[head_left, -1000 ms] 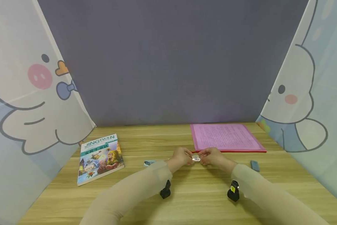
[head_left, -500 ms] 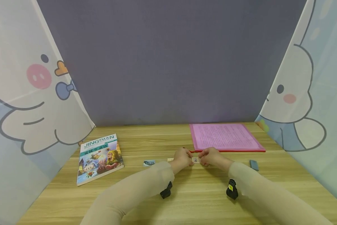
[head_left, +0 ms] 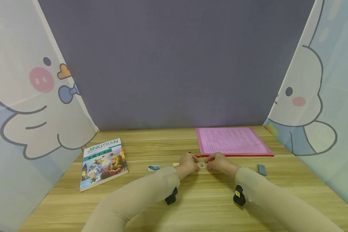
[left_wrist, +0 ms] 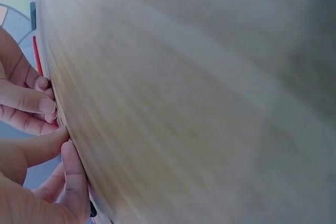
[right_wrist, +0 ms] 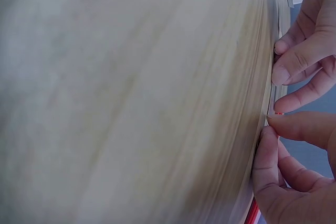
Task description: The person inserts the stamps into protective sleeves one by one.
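A small pale-bordered stamp (head_left: 201, 165) with a dark picture lies flat on the wooden table, between my two hands. My left hand (head_left: 187, 163) pinches its left edge, thumb and forefinger close together at the tabletop in the left wrist view. On the opposite edge, my right hand (head_left: 218, 161) pinches it in the same way. Both wrist views look along the table, so the stamp itself is hardly visible there. Left of my left hand lie a cream stamp-like piece (head_left: 175, 164), partly covered by that hand, and a bluish picture piece (head_left: 154, 168).
Behind my hands lies a pink printed sheet (head_left: 232, 141) with a red edge. A thin red item with a dark tip (head_left: 190, 152) shows by my left hand. A small grey-blue block (head_left: 262, 169) sits at right, an illustrated book (head_left: 104, 164) at left. Cloth walls enclose the table.
The stamp, tilted and shining between my hands one second ago, came down flat on the table. My left hand shifted slightly right, uncovering the cream piece. Little has moved in the last half second.
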`<state>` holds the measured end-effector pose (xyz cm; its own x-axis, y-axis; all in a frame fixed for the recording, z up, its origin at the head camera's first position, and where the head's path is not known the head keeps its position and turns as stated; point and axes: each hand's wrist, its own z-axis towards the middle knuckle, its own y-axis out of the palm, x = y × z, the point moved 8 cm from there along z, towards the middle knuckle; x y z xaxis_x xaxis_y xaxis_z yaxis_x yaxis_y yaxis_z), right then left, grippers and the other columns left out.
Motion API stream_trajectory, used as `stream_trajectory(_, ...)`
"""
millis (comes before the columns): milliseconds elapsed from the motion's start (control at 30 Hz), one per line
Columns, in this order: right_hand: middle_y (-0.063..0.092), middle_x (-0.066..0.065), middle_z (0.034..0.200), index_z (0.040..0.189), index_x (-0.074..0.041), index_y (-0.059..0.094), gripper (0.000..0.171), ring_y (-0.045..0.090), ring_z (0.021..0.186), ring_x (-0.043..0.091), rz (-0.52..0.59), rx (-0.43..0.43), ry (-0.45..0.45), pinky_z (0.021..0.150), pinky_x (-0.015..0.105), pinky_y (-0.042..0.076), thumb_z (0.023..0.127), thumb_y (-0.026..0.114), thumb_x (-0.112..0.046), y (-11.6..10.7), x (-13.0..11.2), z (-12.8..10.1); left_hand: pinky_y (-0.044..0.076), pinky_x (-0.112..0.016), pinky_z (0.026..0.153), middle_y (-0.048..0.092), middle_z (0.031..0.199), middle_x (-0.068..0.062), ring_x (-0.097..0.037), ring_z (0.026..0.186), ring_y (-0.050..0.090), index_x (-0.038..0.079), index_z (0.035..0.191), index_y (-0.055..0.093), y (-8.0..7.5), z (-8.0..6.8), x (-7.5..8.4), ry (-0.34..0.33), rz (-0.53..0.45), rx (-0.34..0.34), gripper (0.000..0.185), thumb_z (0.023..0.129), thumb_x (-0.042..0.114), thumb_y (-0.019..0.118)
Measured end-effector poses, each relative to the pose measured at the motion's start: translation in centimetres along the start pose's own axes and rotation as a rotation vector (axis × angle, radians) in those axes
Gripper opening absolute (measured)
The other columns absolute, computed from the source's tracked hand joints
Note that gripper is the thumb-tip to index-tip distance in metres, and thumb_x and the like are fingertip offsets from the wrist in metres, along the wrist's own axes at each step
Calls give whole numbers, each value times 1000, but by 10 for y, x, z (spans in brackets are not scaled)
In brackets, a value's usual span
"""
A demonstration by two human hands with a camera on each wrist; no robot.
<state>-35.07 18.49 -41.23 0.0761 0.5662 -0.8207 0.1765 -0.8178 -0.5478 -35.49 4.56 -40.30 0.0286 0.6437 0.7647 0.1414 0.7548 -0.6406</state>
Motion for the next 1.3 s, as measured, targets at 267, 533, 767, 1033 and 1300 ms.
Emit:
stream_trajectory(267, 59, 7, 77, 101, 11, 63, 27, 55, 64, 14, 47, -5, -15, 57, 25, 52, 74, 64, 9, 1, -2, -3, 46, -16, 52, 62, 78, -2, -9, 58, 57, 4, 91, 69, -2, 0, -1, 6, 17, 10, 25, 71, 1, 84)
stream_trajectory(533, 58, 8, 76, 100, 10, 63, 28, 55, 64, 15, 62, -12, -5, 55, 24, 49, 73, 61, 11, 4, 2, -2, 45, -16, 50, 63, 81, -3, -10, 59, 53, 5, 89, 68, -2, 1, -4, -11, 5, 4, 23, 72, -1, 82)
stream_trajectory(767, 59, 7, 78, 103, 10, 63, 29, 56, 66, 16, 53, -38, -4, 58, 25, 51, 75, 64, 8, 4, -2, -4, 46, -16, 46, 61, 75, -2, -8, 53, 55, 4, 90, 67, -2, -1, -4, -18, -23, 9, 23, 73, -4, 81)
stream_trajectory(1033, 59, 7, 80, 104, 10, 64, 28, 56, 64, 14, 103, -28, 35, 57, 24, 53, 76, 65, 7, 1, 0, -2, 51, -16, 49, 60, 77, -4, -8, 53, 57, 1, 88, 68, -3, 0, -5, -28, -56, 10, 23, 71, -6, 82)
stream_trajectory(1300, 65, 21, 94, 117, 13, 59, 33, 63, 70, 18, 35, -32, -74, 67, 34, 58, 88, 61, -2, -28, -24, -4, 57, -29, 68, 66, 92, -12, -21, 78, 64, -2, 105, 67, -41, 1, 14, 56, -122, -31, 24, 81, -4, 70)
